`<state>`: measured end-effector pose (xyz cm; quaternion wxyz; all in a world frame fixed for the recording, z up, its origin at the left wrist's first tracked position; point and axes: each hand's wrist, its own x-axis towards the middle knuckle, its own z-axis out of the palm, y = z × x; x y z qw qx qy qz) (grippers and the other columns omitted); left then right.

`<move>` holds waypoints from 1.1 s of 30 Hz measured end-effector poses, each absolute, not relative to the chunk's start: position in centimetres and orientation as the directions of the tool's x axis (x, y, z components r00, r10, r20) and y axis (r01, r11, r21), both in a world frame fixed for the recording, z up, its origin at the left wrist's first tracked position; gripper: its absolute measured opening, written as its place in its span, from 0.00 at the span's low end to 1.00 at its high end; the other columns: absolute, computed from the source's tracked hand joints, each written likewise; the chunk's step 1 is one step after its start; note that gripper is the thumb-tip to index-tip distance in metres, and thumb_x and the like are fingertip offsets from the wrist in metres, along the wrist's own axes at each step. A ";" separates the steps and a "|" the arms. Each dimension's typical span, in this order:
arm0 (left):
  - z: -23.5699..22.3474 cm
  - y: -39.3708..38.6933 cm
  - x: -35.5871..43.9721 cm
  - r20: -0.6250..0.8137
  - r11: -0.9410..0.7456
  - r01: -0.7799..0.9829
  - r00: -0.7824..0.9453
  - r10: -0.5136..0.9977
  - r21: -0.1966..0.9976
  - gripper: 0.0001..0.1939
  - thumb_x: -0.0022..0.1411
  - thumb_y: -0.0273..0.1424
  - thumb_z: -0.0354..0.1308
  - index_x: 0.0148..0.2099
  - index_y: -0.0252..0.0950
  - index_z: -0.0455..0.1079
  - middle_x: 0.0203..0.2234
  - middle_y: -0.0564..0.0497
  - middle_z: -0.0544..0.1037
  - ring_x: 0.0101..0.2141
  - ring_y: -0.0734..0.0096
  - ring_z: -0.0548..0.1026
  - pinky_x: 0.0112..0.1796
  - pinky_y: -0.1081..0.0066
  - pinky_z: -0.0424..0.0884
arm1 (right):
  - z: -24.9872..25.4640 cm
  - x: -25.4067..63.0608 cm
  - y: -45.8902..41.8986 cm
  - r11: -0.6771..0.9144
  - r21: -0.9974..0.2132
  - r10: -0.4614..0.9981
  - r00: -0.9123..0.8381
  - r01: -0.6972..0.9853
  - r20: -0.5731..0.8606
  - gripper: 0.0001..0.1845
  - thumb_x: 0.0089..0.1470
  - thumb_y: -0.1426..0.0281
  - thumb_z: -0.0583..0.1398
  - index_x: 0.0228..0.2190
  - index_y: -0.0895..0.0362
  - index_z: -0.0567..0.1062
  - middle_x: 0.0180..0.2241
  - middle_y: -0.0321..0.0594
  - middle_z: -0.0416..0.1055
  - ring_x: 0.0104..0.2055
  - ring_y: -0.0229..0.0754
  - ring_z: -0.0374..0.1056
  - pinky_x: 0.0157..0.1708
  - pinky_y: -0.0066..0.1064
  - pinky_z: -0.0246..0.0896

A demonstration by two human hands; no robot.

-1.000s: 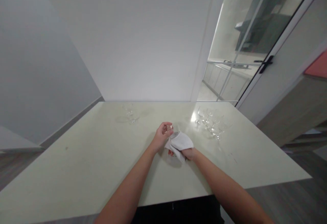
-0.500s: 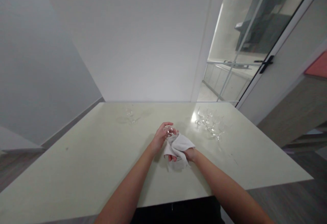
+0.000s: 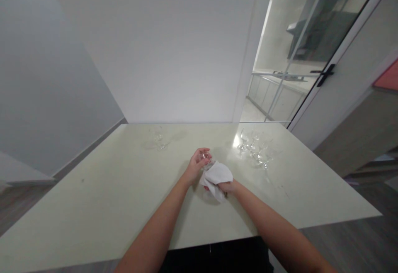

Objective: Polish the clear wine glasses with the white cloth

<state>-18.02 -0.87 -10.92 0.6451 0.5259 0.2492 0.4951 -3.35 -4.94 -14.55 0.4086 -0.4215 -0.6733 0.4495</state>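
My left hand (image 3: 196, 166) is closed round a small clear stemmed glass (image 3: 205, 158), held above the middle of a pale table (image 3: 102, 198). My right hand (image 3: 226, 187) grips a white cloth (image 3: 215, 175) that is bunched against the glass, covering most of it. The right hand's fingers are mostly hidden under the cloth.
Several clear stemmed glasses (image 3: 256, 148) stand grouped at the table's back right. Another clear glass (image 3: 158, 137) stands at the back left. A white wall lies behind the table, and a glass door with a black handle (image 3: 325, 75) is at the right.
The cloth has shifted and re-bunched around the glass as my right hand worked it; both hands stay at the same spot over the table.
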 end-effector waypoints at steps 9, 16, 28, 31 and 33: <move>-10.8 -0.9 -18.0 0.200 -0.070 -0.339 0.365 0.909 0.938 0.31 0.48 0.47 0.67 0.50 0.36 0.67 0.38 0.46 0.76 0.35 0.68 0.74 0.38 0.68 0.66 | -13.8 -3.5 -5.2 0.152 -0.982 0.965 -0.232 0.109 0.123 0.24 0.49 0.46 0.58 0.38 0.50 0.77 0.44 0.44 0.75 0.53 0.51 0.66 0.58 0.46 0.60; -10.8 -0.9 -18.2 0.191 0.026 -0.406 0.484 0.854 0.913 0.31 0.51 0.47 0.64 0.53 0.37 0.65 0.40 0.44 0.78 0.35 0.65 0.75 0.39 0.66 0.67 | -14.3 -3.5 -4.0 0.217 -0.969 0.944 -0.278 0.118 0.177 0.21 0.50 0.47 0.59 0.37 0.48 0.77 0.44 0.41 0.75 0.53 0.46 0.66 0.54 0.40 0.63; -11.2 -0.7 -18.2 0.252 -0.143 -0.299 0.369 0.895 0.944 0.28 0.48 0.39 0.71 0.49 0.36 0.69 0.37 0.50 0.76 0.35 0.71 0.73 0.38 0.72 0.66 | -13.4 -3.5 -4.8 0.174 -0.980 0.948 -0.286 0.097 0.140 0.23 0.47 0.47 0.62 0.38 0.49 0.77 0.42 0.41 0.76 0.49 0.48 0.69 0.52 0.41 0.65; -10.9 -0.6 -18.2 0.225 -0.077 -0.368 0.379 0.898 0.927 0.29 0.50 0.41 0.68 0.52 0.36 0.67 0.39 0.47 0.77 0.35 0.70 0.75 0.37 0.70 0.67 | -13.9 -3.5 -5.1 0.087 -0.996 0.968 -0.237 0.020 0.080 0.24 0.49 0.47 0.60 0.38 0.51 0.77 0.41 0.43 0.77 0.48 0.50 0.70 0.52 0.43 0.65; -10.8 -0.6 -18.3 0.202 -0.005 -0.424 0.420 0.885 0.906 0.30 0.51 0.44 0.66 0.53 0.36 0.65 0.42 0.44 0.78 0.36 0.66 0.76 0.37 0.68 0.67 | -14.4 -3.4 -5.2 0.057 -0.998 0.977 -0.206 -0.028 0.061 0.24 0.51 0.47 0.59 0.39 0.52 0.78 0.41 0.44 0.77 0.49 0.51 0.70 0.53 0.44 0.64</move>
